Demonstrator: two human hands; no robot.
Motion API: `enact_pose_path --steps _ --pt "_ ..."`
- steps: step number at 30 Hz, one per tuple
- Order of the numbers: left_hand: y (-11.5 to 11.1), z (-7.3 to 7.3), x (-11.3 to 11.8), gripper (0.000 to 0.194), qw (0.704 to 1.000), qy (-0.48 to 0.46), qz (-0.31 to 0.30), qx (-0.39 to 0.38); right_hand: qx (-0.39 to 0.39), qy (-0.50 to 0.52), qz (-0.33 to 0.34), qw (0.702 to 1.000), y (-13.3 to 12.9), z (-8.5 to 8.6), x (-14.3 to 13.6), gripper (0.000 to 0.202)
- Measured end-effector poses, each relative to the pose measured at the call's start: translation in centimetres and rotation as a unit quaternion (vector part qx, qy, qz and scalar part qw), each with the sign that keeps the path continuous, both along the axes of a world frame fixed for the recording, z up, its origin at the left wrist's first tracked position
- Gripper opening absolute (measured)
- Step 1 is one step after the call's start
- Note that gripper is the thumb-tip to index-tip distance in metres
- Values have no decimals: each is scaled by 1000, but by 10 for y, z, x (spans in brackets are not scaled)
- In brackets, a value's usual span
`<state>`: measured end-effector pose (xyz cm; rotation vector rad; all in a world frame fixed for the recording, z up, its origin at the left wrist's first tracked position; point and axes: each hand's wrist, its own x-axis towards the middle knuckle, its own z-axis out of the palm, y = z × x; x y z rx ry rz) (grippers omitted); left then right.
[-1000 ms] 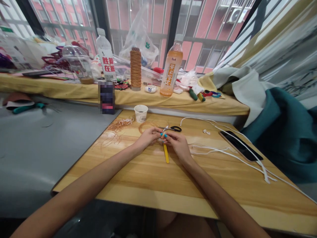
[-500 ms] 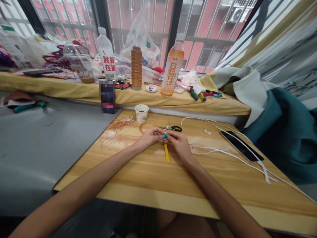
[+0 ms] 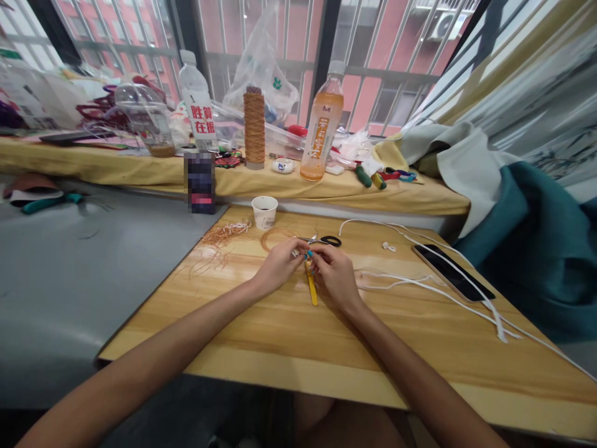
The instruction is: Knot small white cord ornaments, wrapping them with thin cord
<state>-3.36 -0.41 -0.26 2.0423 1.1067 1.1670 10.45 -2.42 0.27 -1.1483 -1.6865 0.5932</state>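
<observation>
My left hand (image 3: 281,266) and my right hand (image 3: 336,277) meet over the middle of the wooden table, fingertips pinched together. Whatever lies between them is too small and covered to make out. Just below the fingers is a narrow yellow strip (image 3: 312,287), its upper end hidden by them. Scissors with black handles (image 3: 330,241) lie just beyond my fingertips. A loop of thin orange-brown thread (image 3: 267,239) rests beyond my left hand. White cords (image 3: 396,279) stretch rightward from beside my right hand; their left ends pass out of sight near it.
A paper cup (image 3: 265,213) with dark liquid stands at the table's back, near thread scraps (image 3: 224,235). Rightward lie a phone (image 3: 450,272) under a cord and a small white knot (image 3: 388,247). The sill holds a thread spool (image 3: 254,127) and a drink bottle (image 3: 321,124).
My right hand has turned slightly and its fingers curl in more. Both hands stay pinched together at nearly the same spot. The whole view has shifted a little.
</observation>
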Motion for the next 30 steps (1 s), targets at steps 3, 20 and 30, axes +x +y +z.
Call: enact_pose_path --steps 3,20,30 --pt "1 0 -1 16 1000 17 10 13 70 -78 -4 994 -2 0 -1 16" --pt "3 2 -2 27 932 -231 -64 -271 83 -75 33 993 3 4 7 14" --pt "5 1 -2 28 932 -254 -62 -251 -46 74 45 995 6 -1 4 9"
